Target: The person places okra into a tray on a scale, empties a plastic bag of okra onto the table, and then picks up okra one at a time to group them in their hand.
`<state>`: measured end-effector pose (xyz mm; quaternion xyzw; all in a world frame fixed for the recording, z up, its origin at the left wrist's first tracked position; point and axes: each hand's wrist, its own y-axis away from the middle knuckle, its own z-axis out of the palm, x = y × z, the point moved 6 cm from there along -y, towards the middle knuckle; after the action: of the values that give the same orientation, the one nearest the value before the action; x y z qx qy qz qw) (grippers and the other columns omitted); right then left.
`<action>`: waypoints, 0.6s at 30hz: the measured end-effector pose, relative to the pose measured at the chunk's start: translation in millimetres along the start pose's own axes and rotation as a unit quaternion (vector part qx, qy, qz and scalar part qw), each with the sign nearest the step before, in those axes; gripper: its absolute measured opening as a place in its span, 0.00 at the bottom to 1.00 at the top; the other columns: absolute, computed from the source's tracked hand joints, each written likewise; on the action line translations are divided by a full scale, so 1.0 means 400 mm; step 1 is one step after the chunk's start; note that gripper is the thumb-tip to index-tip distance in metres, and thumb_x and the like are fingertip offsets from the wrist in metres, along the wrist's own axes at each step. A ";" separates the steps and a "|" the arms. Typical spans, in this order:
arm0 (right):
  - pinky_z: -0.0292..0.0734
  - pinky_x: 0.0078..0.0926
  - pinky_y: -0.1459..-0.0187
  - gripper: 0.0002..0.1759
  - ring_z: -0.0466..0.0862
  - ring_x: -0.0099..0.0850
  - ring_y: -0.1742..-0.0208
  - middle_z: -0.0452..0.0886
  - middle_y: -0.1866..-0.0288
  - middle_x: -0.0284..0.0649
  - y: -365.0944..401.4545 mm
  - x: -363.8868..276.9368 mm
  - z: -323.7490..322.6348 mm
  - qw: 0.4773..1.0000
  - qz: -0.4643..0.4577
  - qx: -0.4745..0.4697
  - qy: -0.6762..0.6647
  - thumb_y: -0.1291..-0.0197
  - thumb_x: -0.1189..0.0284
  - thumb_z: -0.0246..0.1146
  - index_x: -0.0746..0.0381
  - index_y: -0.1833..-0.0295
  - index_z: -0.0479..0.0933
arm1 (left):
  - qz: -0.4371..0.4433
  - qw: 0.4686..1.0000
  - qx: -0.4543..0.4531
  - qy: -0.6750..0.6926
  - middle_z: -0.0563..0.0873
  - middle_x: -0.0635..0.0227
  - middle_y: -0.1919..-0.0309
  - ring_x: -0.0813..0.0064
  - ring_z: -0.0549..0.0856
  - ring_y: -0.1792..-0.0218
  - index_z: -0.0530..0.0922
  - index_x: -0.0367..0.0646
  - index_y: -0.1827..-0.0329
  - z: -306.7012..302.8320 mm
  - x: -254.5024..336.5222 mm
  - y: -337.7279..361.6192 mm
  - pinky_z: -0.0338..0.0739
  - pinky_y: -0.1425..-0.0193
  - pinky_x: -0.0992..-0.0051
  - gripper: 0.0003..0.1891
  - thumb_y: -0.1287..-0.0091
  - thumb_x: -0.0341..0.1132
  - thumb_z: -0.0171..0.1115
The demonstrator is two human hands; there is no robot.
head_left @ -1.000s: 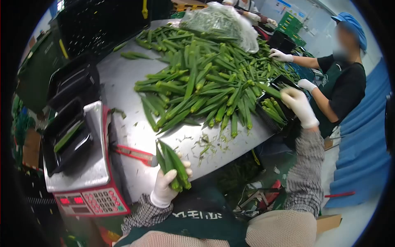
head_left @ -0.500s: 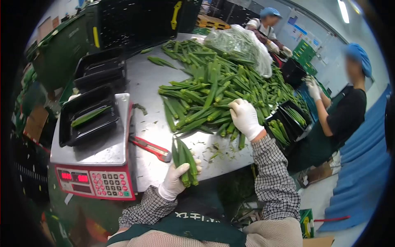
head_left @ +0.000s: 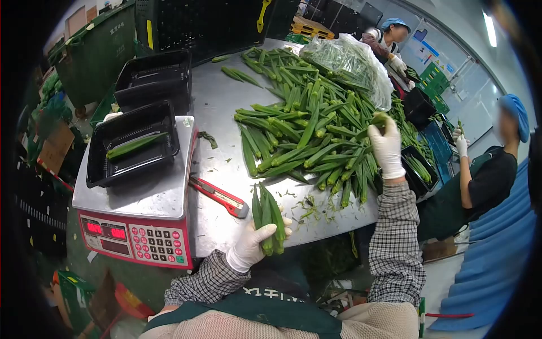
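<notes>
My left hand (head_left: 255, 244), in a white glove, is closed around several okra pods (head_left: 269, 220) with their tips pointing up and away from me. My right hand (head_left: 387, 148), also gloved, is at the right side of a large okra pile (head_left: 310, 121). Its fingers are closed on a green okra pod (head_left: 379, 119), partly hidden by the glove. A red box cutter (head_left: 219, 195) lies on the metal table beyond my left hand. One okra pod (head_left: 135, 146) rests in a black tray (head_left: 101, 172) on the scale (head_left: 132, 198).
Stacked black trays (head_left: 152, 85) stand behind the scale. A clear plastic bag (head_left: 353, 65) covers the far part of the pile. At right, a black tray (head_left: 419, 169) holds okra. Two co-workers in blue caps stand at the far side and right.
My right hand has moved right and a little away across the pile, and a pod now shows in its fingers. My left hand keeps its bunch. The whole view has shifted somewhat.
</notes>
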<state>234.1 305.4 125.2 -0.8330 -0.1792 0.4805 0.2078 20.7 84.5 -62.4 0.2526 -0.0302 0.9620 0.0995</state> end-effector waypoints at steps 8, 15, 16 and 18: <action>0.74 0.31 0.47 0.21 0.79 0.35 0.51 0.77 0.50 0.47 0.203 -0.001 0.118 0.831 0.190 -0.181 -0.490 0.47 0.75 0.56 0.69 0.46 0.72 | 0.007 1.000 0.008 -0.010 0.80 0.57 0.53 0.66 0.83 0.55 0.62 0.36 0.36 0.000 0.000 -0.002 0.78 0.49 0.68 0.29 0.37 0.37 0.59; 0.69 0.34 0.39 0.24 0.78 0.38 0.47 0.78 0.48 0.52 0.303 -0.015 0.229 0.719 0.265 -0.291 -0.572 0.46 0.76 0.56 0.73 0.43 0.69 | 0.008 1.000 0.016 0.016 0.79 0.57 0.50 0.66 0.81 0.50 0.63 0.37 0.37 -0.004 0.003 -0.007 0.77 0.45 0.66 0.28 0.37 0.40 0.60; 0.69 0.34 0.39 0.23 0.78 0.38 0.47 0.78 0.48 0.52 0.306 -0.018 0.232 0.725 0.266 -0.292 -0.564 0.46 0.75 0.56 0.73 0.43 0.69 | 0.005 1.000 0.020 0.020 0.78 0.57 0.49 0.66 0.81 0.50 0.63 0.37 0.37 -0.002 0.005 -0.006 0.77 0.45 0.66 0.28 0.37 0.40 0.60; 0.69 0.34 0.39 0.24 0.78 0.38 0.47 0.77 0.48 0.52 0.304 -0.022 0.235 0.738 0.260 -0.288 -0.552 0.45 0.75 0.56 0.73 0.42 0.69 | 0.004 0.999 0.019 0.027 0.78 0.56 0.49 0.65 0.81 0.50 0.64 0.38 0.38 -0.001 0.003 -0.006 0.77 0.45 0.65 0.27 0.37 0.40 0.60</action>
<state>159.7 214.2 26.2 -0.4558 -0.1687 0.8168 -0.3108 19.9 87.1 -62.2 0.2282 -0.0102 0.9692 0.0921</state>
